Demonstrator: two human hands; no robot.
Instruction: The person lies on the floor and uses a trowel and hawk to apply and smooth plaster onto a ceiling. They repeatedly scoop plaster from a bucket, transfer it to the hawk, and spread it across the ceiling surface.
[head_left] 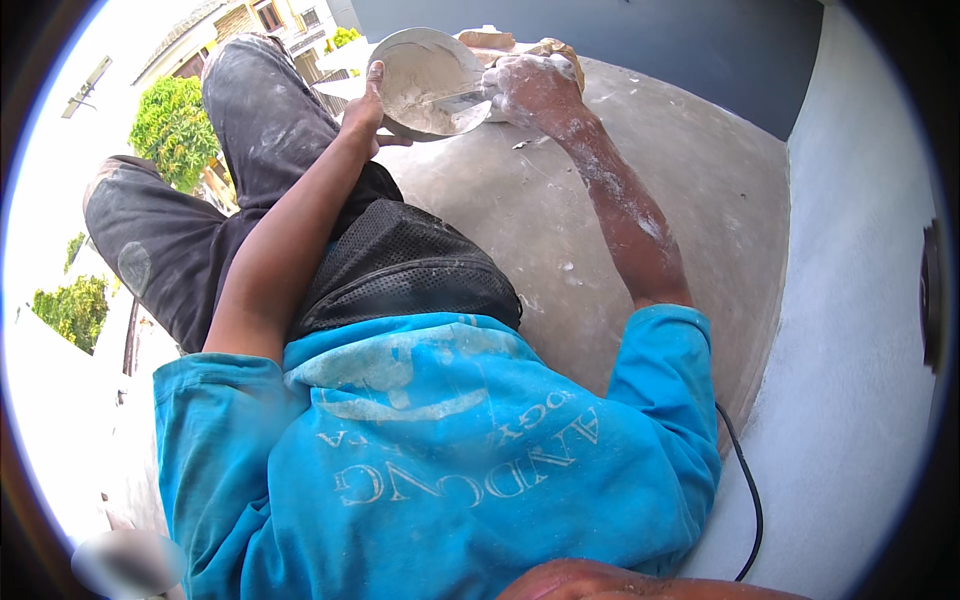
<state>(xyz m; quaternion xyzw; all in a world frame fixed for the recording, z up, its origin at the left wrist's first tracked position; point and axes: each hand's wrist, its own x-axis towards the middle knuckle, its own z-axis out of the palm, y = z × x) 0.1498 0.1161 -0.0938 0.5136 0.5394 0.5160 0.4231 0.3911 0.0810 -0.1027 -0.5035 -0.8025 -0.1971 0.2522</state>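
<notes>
A round bowl (418,47) is tilted in front of me, with pale powder or plaster (412,98) inside. My left hand (368,112) grips its left rim, thumb on top and fingers underneath. In the bowl's right side lies the end of a thin, flat-bladed tool like a putty knife (456,98). My right hand (532,90), coated in white powder, is closed around the tool's handle, which the fingers mostly hide. White smears also run along my right forearm.
Brown paper bags (487,40) lie behind the bowl on the dusty concrete floor (660,190). A white wall (850,330) rises at the right and a grey one (640,45) ahead. A black cable (748,480) runs along the lower right. Trees and buildings stand beyond the left edge.
</notes>
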